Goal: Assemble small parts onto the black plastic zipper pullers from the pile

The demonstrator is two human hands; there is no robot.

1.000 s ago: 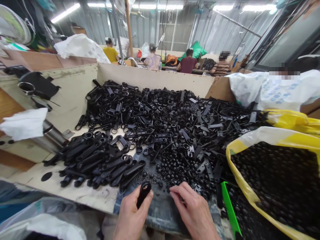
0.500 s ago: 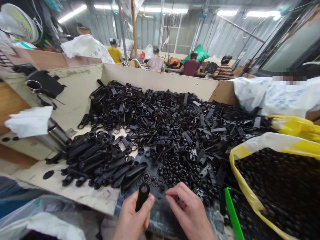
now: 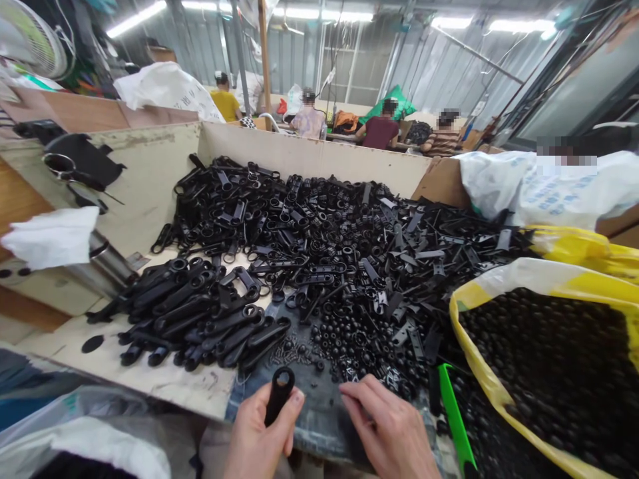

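Observation:
Near the front edge, my left hand (image 3: pixel 264 426) holds a black ring-ended part (image 3: pixel 280 394) upright between thumb and fingers, its ring at the top. To the right, my right hand (image 3: pixel 387 422) has thumb and forefinger pinched together over the dark blue surface (image 3: pixel 319 426); whatever is between the fingertips is too small to make out. Just beyond my hands lie small screws (image 3: pixel 289 350) and round black balls (image 3: pixel 339 339). On the left rests a pile of long black handles (image 3: pixel 200 313).
A heap of loose black parts (image 3: pixel 319 226) fills the bin behind. At the right stand a green strip (image 3: pixel 456 419) and a yellow-edged bag (image 3: pixel 474 339) of black balls. White sacks (image 3: pixel 529 189) lie behind; several people sit farther back. A fan (image 3: pixel 34 40) is upper left.
The whole view has shifted slightly. My right hand has moved a little away from the part in my left hand, which still grips it.

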